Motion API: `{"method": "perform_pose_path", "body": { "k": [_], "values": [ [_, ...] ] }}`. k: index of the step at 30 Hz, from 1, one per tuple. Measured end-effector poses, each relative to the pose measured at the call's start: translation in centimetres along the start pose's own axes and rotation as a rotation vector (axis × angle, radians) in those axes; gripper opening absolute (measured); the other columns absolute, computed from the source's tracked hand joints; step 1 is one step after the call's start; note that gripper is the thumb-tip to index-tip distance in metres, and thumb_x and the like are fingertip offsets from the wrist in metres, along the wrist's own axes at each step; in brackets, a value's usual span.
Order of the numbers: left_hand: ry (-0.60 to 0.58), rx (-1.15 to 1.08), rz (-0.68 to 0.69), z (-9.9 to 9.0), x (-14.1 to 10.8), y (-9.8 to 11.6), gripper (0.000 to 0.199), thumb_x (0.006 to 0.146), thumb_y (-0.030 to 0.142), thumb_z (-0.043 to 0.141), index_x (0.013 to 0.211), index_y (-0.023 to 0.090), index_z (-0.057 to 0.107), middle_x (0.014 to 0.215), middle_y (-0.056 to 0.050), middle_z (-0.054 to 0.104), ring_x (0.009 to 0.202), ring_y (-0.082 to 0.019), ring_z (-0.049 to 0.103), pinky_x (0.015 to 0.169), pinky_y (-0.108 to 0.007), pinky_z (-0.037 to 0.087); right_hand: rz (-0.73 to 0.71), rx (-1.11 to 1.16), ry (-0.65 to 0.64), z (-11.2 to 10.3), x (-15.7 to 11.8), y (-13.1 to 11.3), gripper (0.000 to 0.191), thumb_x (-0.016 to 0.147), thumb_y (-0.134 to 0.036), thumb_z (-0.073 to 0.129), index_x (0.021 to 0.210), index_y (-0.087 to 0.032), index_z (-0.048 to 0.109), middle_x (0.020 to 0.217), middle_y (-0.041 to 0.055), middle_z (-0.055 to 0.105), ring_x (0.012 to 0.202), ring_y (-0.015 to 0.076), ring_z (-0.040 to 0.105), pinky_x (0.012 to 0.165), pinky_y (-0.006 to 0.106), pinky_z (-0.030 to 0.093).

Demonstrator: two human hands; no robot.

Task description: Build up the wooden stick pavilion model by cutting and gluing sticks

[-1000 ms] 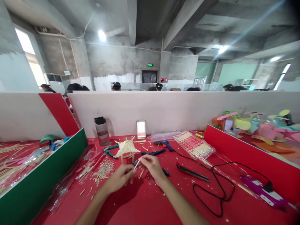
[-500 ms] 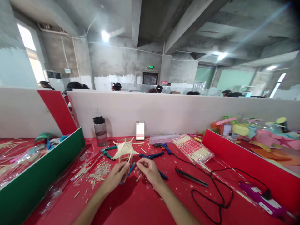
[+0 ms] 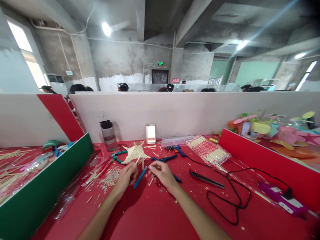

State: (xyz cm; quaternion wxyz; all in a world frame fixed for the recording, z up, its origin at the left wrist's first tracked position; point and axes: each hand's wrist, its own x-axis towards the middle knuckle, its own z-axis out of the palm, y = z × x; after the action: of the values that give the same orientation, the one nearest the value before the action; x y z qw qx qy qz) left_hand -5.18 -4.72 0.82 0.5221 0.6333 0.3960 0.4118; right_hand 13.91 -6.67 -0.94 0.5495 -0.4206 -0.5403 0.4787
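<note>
My left hand (image 3: 128, 175) is closed on a thin wooden stick (image 3: 139, 158) that points up from the fingertips. To its right my right hand (image 3: 160, 171) has thumb and fingers pinched together; whatever they hold is too small to make out. Between the hands a blue tool (image 3: 140, 177) lies slanted on the red table. A star-shaped structure of pale sticks (image 3: 135, 151) stands just beyond my left hand. Blue-handled pliers (image 3: 164, 158) lie past my right hand, and green-handled pliers (image 3: 117, 156) are left of the structure.
Stick scraps (image 3: 111, 176) lie left. A bottle (image 3: 109, 136) and a phone (image 3: 151, 134) stand at the back. On the right are bundled sticks (image 3: 208, 150), a black cutter (image 3: 206, 179), a cable and a purple power strip (image 3: 283, 199). Green (image 3: 47, 186) and red (image 3: 270, 170) dividers flank the table.
The view has shifted slightly. My hands have moved a little apart, and the blue tool between them now shows more fully.
</note>
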Motion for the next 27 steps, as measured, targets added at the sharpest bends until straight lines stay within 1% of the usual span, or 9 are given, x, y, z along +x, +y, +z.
{"method": "perform_pose_path", "body": {
  "k": [7,13,19,24,27],
  "values": [
    [0.037,-0.028,-0.048,0.0,0.1,-0.1,0.044,0.085,0.060,0.050,0.069,0.020,0.046,0.053,0.007,0.042,0.043,-0.008,0.035,0.042,-0.021,0.022,0.010,0.012,-0.028,0.2,-0.2,-0.2,0.030,0.080,-0.048,0.068,0.081,-0.018,0.063,0.067,0.0015,0.069,0.051,0.0121,0.056,0.049,0.023,0.042],
    [0.081,-0.041,-0.082,0.1,0.1,-0.1,0.046,0.081,0.063,0.055,0.070,0.019,0.049,0.051,0.007,0.043,0.042,-0.008,0.035,0.042,-0.021,0.022,-0.011,-0.020,-0.025,0.0,-0.1,-0.2,0.029,0.081,-0.047,0.067,0.080,-0.018,0.064,0.069,0.0013,0.069,0.051,0.0113,0.054,0.048,0.022,0.041],
    [0.049,-0.018,-0.092,0.4,0.3,-0.3,0.051,0.081,0.069,0.052,0.072,0.019,0.050,0.053,0.007,0.044,0.042,-0.007,0.034,0.042,-0.021,0.022,-0.010,-0.027,-0.036,-0.2,0.0,0.0,0.030,0.082,-0.047,0.067,0.081,-0.017,0.064,0.068,0.0011,0.067,0.052,0.0116,0.055,0.046,0.021,0.040],
    [0.009,-0.042,-0.057,0.4,0.6,-0.9,0.050,0.084,0.067,0.052,0.073,0.018,0.050,0.055,0.007,0.046,0.041,-0.007,0.034,0.040,-0.020,0.022,-0.009,-0.028,-0.040,-0.2,0.1,0.1,0.028,0.083,-0.045,0.066,0.082,-0.017,0.064,0.068,0.0008,0.066,0.052,0.0112,0.054,0.044,0.020,0.039],
    [0.011,-0.044,-0.046,0.5,0.7,-1.0,0.051,0.083,0.068,0.053,0.071,0.019,0.049,0.053,0.008,0.045,0.040,-0.007,0.033,0.040,-0.020,0.022,0.000,-0.025,-0.034,-0.3,0.1,0.1,0.028,0.083,-0.045,0.066,0.082,-0.017,0.063,0.067,0.0005,0.065,0.051,0.0109,0.053,0.043,0.019,0.038]
  ]
}}
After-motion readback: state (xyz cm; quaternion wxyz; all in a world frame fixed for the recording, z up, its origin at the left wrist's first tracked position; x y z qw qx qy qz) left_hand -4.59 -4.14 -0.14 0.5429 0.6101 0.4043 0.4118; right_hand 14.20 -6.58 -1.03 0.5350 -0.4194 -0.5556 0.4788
